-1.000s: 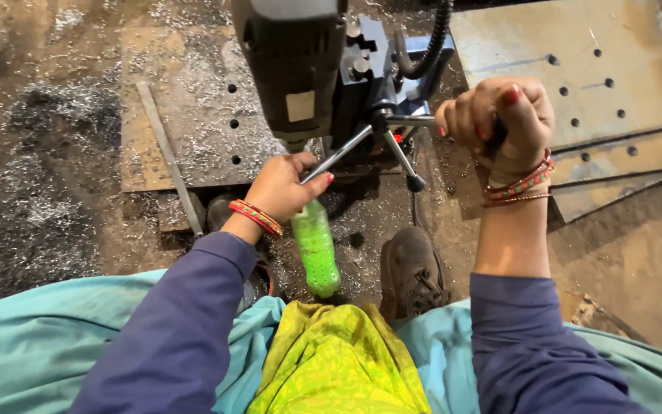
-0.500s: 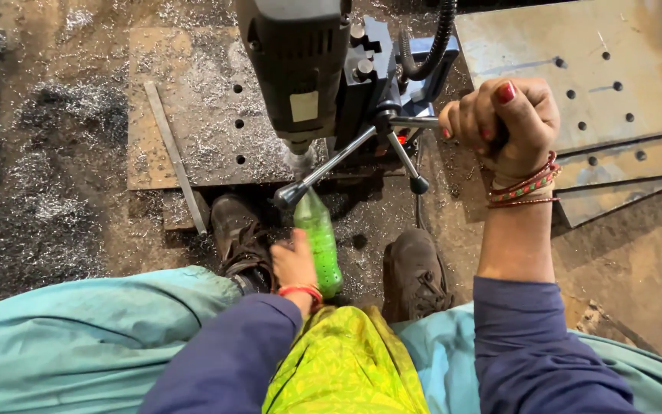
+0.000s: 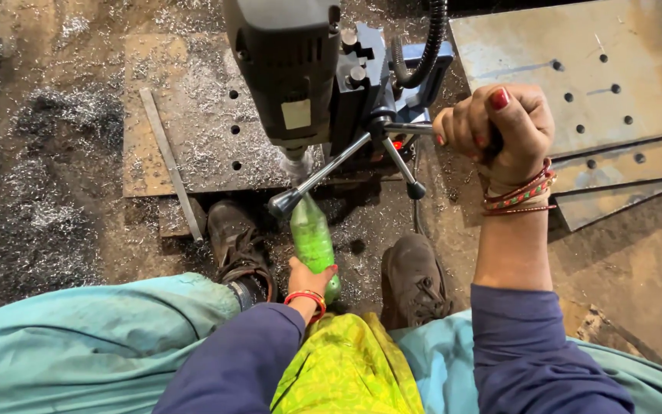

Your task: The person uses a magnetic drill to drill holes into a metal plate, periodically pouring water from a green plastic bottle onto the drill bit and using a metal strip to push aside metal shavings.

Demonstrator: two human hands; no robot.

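My right hand [image 3: 497,126] is closed around one spoke of the feed handle [image 3: 392,130] of a dark magnetic drill [image 3: 294,73]. The drill stands on a drilled steel plate [image 3: 193,115] covered in metal shavings. My left hand [image 3: 308,280] grips the lower end of a green plastic bottle [image 3: 312,234], whose tip points up at the drill bit [image 3: 298,165] where it meets the plate. Another handle spoke with a knob [image 3: 281,203] crosses just above the bottle.
Two worn shoes [image 3: 235,241] [image 3: 414,276] rest on the dirty floor below the drill. A narrow metal strip [image 3: 168,161] lies along the plate's left edge. Larger drilled steel plates [image 3: 576,77] are stacked at the right. Heaps of shavings [image 3: 32,153] cover the left floor.
My left hand left the handle spoke, dropped toward my lap and took the bottom of the green bottle. The right hand stayed on its spoke.
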